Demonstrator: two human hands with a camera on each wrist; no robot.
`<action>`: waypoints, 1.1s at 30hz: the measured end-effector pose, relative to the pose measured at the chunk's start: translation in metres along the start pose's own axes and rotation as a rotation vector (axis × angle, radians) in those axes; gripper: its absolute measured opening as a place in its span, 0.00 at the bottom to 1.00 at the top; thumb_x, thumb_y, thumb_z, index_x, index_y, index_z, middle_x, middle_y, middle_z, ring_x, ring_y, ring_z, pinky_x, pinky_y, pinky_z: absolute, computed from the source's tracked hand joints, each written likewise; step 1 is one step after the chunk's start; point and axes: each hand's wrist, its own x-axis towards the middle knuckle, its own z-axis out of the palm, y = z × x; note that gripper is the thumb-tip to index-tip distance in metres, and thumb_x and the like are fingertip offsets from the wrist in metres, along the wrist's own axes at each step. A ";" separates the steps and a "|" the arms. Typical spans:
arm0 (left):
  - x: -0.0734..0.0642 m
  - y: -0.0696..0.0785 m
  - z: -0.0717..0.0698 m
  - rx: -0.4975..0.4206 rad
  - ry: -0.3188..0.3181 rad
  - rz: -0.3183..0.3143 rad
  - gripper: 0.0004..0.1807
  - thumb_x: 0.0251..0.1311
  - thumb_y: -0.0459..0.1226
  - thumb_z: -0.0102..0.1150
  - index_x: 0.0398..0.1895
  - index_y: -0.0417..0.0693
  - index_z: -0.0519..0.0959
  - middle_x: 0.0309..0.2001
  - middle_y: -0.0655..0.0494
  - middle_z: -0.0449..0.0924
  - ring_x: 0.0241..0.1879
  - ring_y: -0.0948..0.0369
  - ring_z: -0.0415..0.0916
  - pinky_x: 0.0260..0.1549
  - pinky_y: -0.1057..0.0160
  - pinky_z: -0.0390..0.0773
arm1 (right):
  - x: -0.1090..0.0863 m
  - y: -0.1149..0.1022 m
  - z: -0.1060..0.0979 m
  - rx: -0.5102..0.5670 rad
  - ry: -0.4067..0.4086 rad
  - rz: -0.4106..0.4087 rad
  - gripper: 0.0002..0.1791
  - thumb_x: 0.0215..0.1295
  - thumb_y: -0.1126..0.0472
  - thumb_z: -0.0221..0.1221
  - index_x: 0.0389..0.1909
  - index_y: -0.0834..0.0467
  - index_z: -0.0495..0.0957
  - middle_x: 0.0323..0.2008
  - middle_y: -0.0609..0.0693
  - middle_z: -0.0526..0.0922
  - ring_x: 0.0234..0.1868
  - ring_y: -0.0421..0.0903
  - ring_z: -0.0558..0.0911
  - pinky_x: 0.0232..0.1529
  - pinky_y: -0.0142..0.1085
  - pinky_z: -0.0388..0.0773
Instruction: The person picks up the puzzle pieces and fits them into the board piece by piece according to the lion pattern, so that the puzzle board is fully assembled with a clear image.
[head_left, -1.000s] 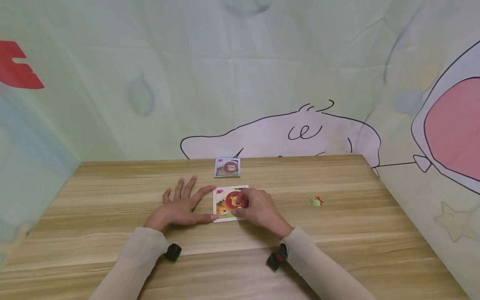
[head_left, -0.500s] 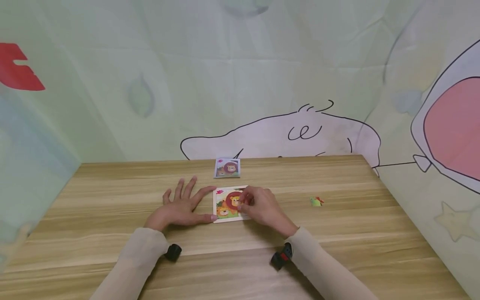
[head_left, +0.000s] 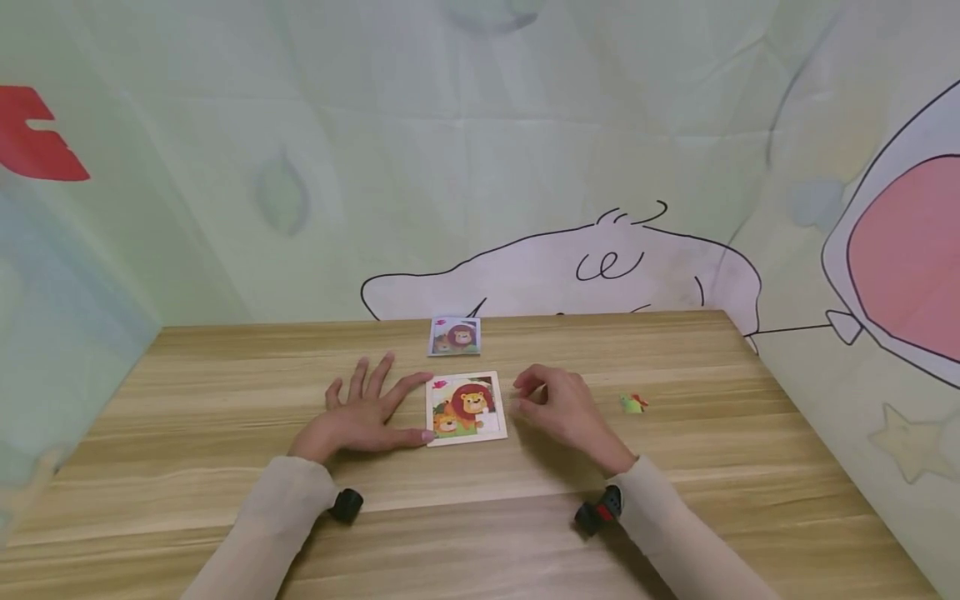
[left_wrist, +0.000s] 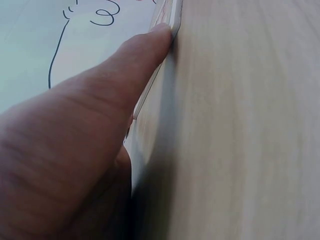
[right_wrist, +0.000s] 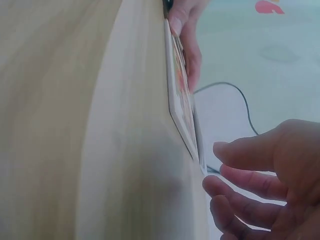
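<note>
A small square jigsaw puzzle [head_left: 459,408] with a lion picture and white frame lies on the table in the head view. Its lower right corner shows a bare white patch. My left hand [head_left: 363,417] is spread beside it, thumb and index finger touching the left edge; in the left wrist view the thumb [left_wrist: 142,47] rests on the frame. Just right of the puzzle hovers my right hand [head_left: 558,406], fingers loosely bent. The right wrist view shows nothing between its thumb and fingers. Farther right lies a loose green and red puzzle piece [head_left: 633,403].
Behind the puzzle, near the table's back edge, lies a square picture card [head_left: 454,336] with a similar lion picture. The wooden table [head_left: 225,367] ends at a cloth backdrop [head_left: 375,167] printed with cartoons.
My right hand has left the puzzle and moved right, uncovering the puzzle's right side and the white patch. The left hand has kept its place.
</note>
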 end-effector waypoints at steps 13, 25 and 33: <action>-0.001 0.002 -0.001 -0.007 -0.005 -0.002 0.57 0.55 0.81 0.56 0.86 0.80 0.48 0.89 0.40 0.23 0.85 0.29 0.17 0.73 0.18 0.24 | -0.006 0.026 -0.041 -0.110 0.062 0.013 0.16 0.68 0.61 0.71 0.55 0.59 0.87 0.50 0.55 0.92 0.42 0.49 0.88 0.44 0.39 0.81; -0.002 0.003 -0.001 0.000 -0.006 -0.002 0.57 0.56 0.82 0.55 0.86 0.82 0.47 0.89 0.41 0.23 0.85 0.29 0.17 0.74 0.17 0.25 | -0.012 0.051 -0.071 -0.153 0.062 -0.012 0.19 0.67 0.61 0.72 0.57 0.61 0.86 0.52 0.59 0.92 0.43 0.51 0.89 0.45 0.42 0.81; -0.002 0.002 -0.001 -0.004 -0.002 0.001 0.57 0.56 0.81 0.56 0.86 0.82 0.48 0.89 0.41 0.23 0.85 0.29 0.17 0.73 0.17 0.25 | -0.020 0.064 -0.081 -0.148 0.045 0.012 0.21 0.67 0.61 0.73 0.58 0.62 0.85 0.54 0.61 0.91 0.45 0.54 0.89 0.44 0.42 0.82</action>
